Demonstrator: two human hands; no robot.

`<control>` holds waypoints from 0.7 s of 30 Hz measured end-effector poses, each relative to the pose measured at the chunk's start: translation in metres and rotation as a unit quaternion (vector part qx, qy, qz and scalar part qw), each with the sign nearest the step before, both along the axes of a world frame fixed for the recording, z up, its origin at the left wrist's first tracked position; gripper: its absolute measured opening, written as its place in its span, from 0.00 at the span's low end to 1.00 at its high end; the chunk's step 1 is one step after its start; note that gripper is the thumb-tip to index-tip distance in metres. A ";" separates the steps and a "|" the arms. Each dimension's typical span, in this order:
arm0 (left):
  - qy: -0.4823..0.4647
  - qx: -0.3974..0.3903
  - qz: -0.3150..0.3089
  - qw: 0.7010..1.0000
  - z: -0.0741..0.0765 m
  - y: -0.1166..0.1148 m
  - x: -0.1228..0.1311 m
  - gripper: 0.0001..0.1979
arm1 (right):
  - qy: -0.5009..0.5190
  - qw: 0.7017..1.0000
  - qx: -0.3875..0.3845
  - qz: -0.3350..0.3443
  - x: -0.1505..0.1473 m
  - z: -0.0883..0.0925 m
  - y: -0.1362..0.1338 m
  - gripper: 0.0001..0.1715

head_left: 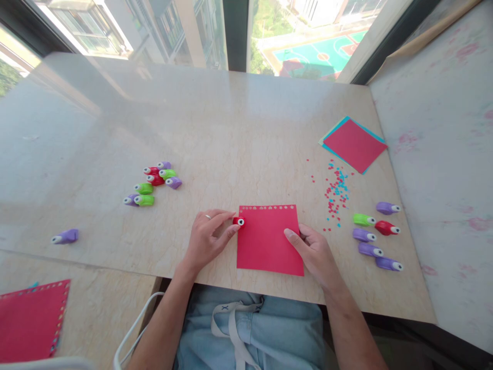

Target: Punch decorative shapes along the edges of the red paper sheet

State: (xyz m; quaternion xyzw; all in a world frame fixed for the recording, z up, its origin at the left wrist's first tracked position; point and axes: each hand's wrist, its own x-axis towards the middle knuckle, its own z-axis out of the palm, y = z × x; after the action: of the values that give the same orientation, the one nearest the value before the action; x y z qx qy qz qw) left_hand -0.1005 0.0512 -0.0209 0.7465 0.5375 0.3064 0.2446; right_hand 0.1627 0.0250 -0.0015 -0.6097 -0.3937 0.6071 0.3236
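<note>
A square sheet of red paper [265, 244] lies in front of me, with a row of small punched shapes along its far edge. My left hand [210, 236] grips a red craft punch [239, 221] between thumb and fingers, and the punch sits over the paper's left edge near the far corner. On the right edge, my right hand [314, 252] pinches the sheet, thumb on top and fingers beneath. Whether the punch is pressed down I cannot tell.
Punched confetti [337, 192] in red and blue is scattered to the right, below stacked coloured paper [354, 144]. Several punches stand at left [155, 179] and right [370, 235]; a lone purple punch [66, 236] lies far left. Bordered red paper [34, 324] and a white cable [133, 329] are lower left.
</note>
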 end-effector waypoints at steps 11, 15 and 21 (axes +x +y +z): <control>-0.103 -0.120 0.133 0.978 0.014 0.003 0.004 0.17 | -0.057 0.997 0.040 0.022 0.001 -0.005 -0.002 0.24; -0.054 -0.164 0.114 0.978 0.026 0.013 0.000 0.23 | -0.060 0.996 0.054 0.025 0.000 -0.005 -0.002 0.24; -0.025 -0.358 0.054 0.932 0.038 0.029 -0.001 0.27 | -0.071 0.994 0.082 0.031 -0.001 -0.005 -0.002 0.24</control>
State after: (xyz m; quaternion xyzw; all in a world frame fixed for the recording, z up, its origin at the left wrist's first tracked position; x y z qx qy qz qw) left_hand -0.1015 0.0805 0.0171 0.5715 0.6445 0.1253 0.4923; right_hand 0.1618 0.0231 -0.0061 -0.6104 -0.4827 0.5375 0.3248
